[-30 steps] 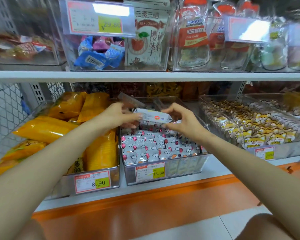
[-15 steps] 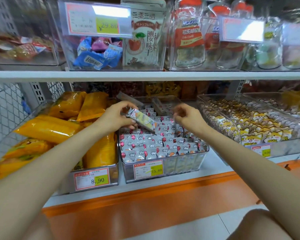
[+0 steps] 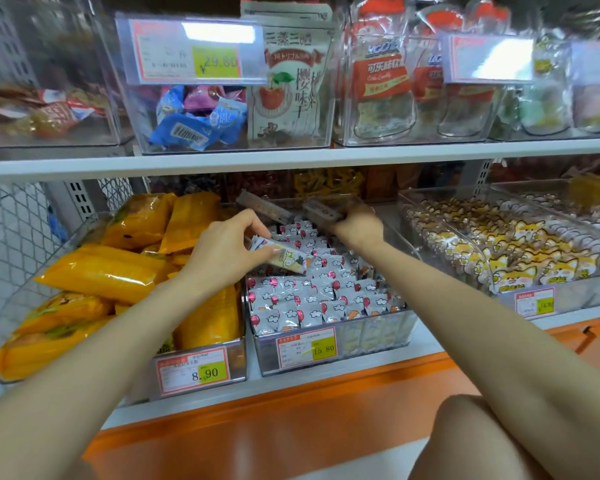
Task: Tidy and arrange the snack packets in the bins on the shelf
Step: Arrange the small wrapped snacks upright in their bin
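A clear bin (image 3: 371, 336) in the middle of the lower shelf holds rows of small white packets (image 3: 312, 299) printed with red balloons and clouds. Above its left side my left hand (image 3: 227, 252) pinches one small white and yellow packet (image 3: 290, 260), held flat over the rows. My right hand (image 3: 359, 223) reaches to the back of the same bin, where its fingers curl on the end of a greyish packet (image 3: 321, 210) standing there. Another greyish packet (image 3: 264, 209) leans at the back left.
On the left stands a bin of large yellow packets (image 3: 101, 271), on the right a bin of fox-print packets (image 3: 520, 258). The upper shelf edge (image 3: 291, 157) hangs just above my hands, with clear bins of sweets on it. An orange ledge (image 3: 291, 420) runs below.
My right hand let go of the small packet and moved to the back of the middle bin. My left hand kept the packet and lowered it towards the rows.
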